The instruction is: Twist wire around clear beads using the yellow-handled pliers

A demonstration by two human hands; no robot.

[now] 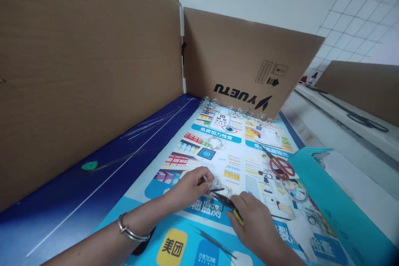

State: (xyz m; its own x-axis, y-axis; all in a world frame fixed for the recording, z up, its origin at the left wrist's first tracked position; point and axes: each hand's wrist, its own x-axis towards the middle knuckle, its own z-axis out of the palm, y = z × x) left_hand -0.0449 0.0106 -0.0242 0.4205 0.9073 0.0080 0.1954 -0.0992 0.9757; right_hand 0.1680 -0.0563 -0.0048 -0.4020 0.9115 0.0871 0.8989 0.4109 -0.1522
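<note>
My right hand (254, 224) is closed round the yellow handles of a pair of pliers (225, 200), with the dark jaws pointing left. Their tip meets a tangle of thin silvery wire (218, 187) just beside my left fingers. My left hand (198, 183) pinches part of this wire between thumb and fingers; the exact grip point is partly hidden. A short dark strip lies across the wire near the jaws. Scissors (282, 168) with red handles rest to the right, above a coil of wire (296, 191).
Tall cardboard panels (93, 58) stand at the left and back. Twisted wire pieces (237, 111) line the back panel's foot. Straight wires lie on the blue strip near a green object (89, 166). A teal folder-like sheet (336, 203) and more wire are at the right.
</note>
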